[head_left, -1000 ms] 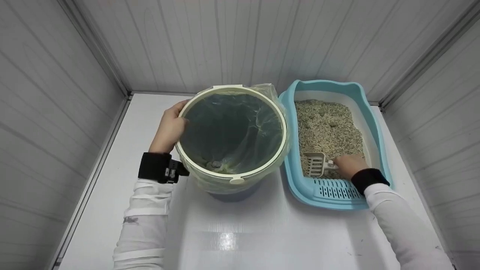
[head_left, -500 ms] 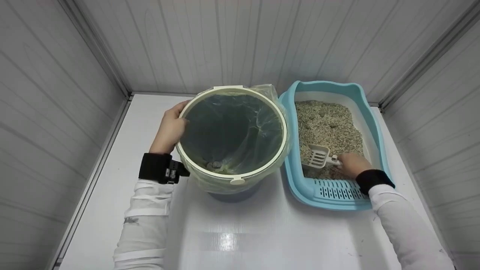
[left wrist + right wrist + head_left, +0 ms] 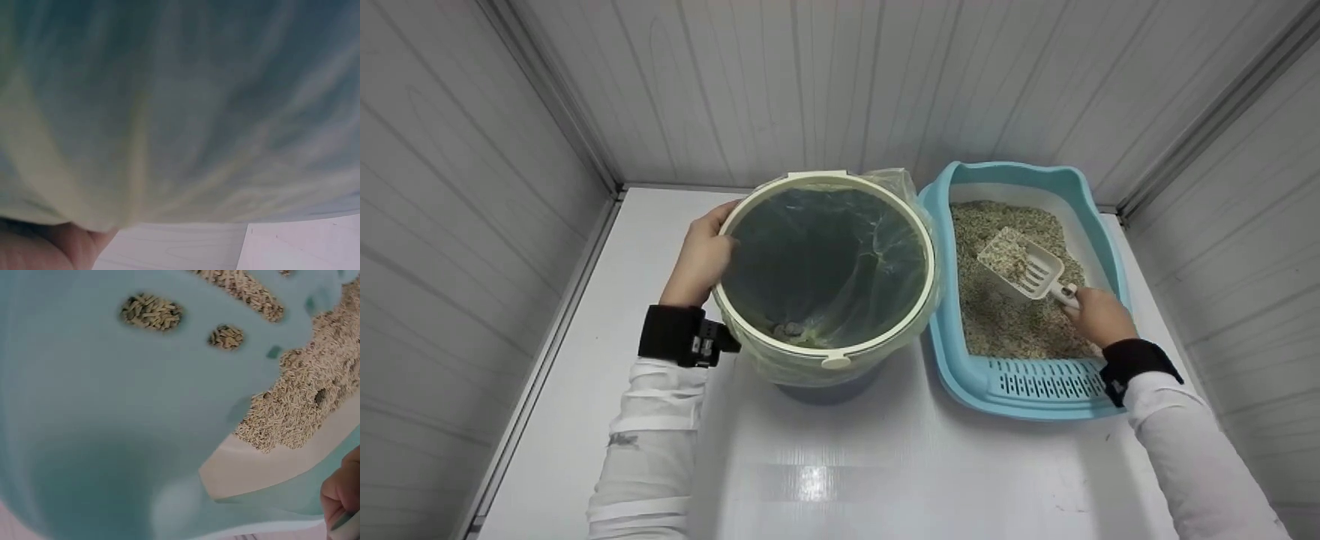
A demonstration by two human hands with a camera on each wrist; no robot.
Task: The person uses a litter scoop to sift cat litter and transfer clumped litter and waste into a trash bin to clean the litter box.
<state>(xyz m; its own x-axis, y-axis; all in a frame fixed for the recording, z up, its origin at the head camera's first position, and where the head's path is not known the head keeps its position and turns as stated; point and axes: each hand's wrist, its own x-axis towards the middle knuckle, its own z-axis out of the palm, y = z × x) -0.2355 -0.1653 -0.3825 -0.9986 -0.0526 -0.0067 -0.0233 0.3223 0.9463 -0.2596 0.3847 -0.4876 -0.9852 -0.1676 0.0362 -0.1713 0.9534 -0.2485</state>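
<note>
In the head view a round bin with a cream rim stands at centre, lined with a translucent yellowish bag. My left hand grips its left rim, thumb over the inner side. The bag fills most of the left wrist view. At right, a blue litter box holds tan pellet litter. Above the litter, my right hand holds a pale slotted litter scoop by its handle, with litter heaped toward its front. The right wrist view shows part of that hand at the right edge.
A small greyish clump lies at the bottom of the bag. The litter box's slotted front ledge faces me, close beside the bin. Pale panel walls enclose the white table at the back and sides.
The scoop has come up out of the litter with pellets on it, its front now angled up and left. My right hand has shifted rightward; my left hand stays on the rim.
</note>
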